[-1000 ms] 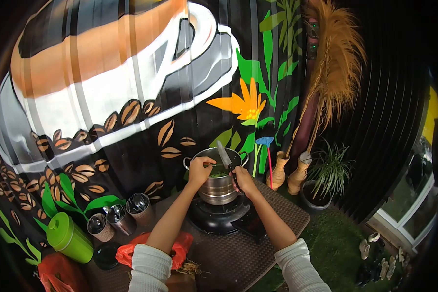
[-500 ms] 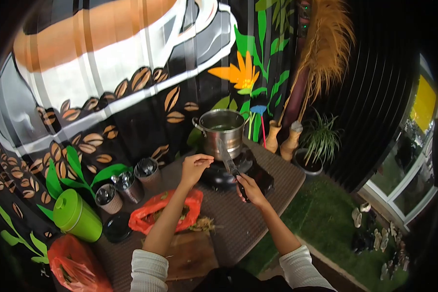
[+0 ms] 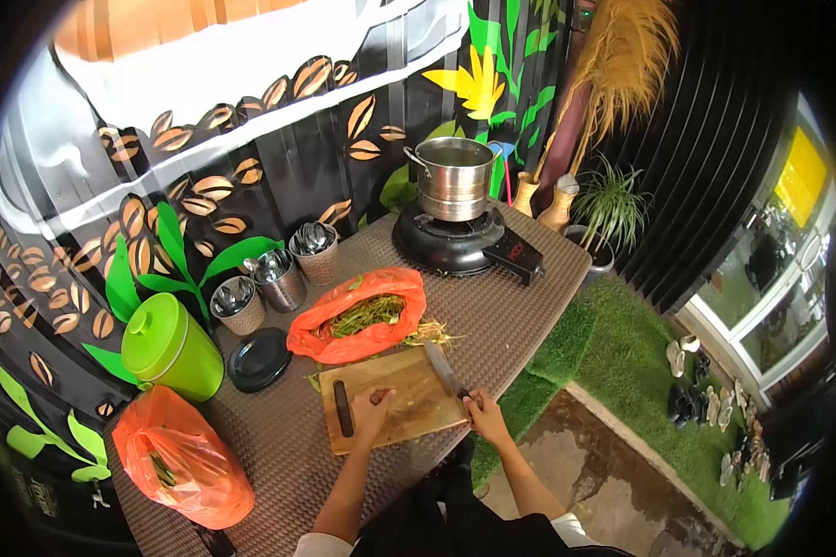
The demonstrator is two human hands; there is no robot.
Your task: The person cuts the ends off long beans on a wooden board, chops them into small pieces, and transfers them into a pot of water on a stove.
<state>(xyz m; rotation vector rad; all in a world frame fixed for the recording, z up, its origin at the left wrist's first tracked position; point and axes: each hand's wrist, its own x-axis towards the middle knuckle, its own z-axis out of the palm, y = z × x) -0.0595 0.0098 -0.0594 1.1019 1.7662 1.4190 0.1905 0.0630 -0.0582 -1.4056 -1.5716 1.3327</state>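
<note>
My left hand (image 3: 374, 413) is over the left part of the wooden cutting board (image 3: 409, 382), its fingers curled; something small and brownish shows at its fingertips, too small to name. My right hand (image 3: 485, 413) grips the dark handle of a knife (image 3: 445, 369) at the board's right edge, with the blade slanting up and left over the board. Behind the board lies an open orange plastic bag (image 3: 353, 345) with green stalks (image 3: 372, 316) inside. Pale roots (image 3: 434, 333) lie beside the bag.
A steel pot (image 3: 454, 181) stands on a black gas stove (image 3: 446, 243) at the back. Left of the bag are cutlery cups (image 3: 279, 283), a black lid (image 3: 258, 360), a green canister (image 3: 178, 348) and a second orange bag (image 3: 188, 464).
Both hands have come down and back from near the pot to the cutting board, the knife still in my right hand. The view has tilted down.
</note>
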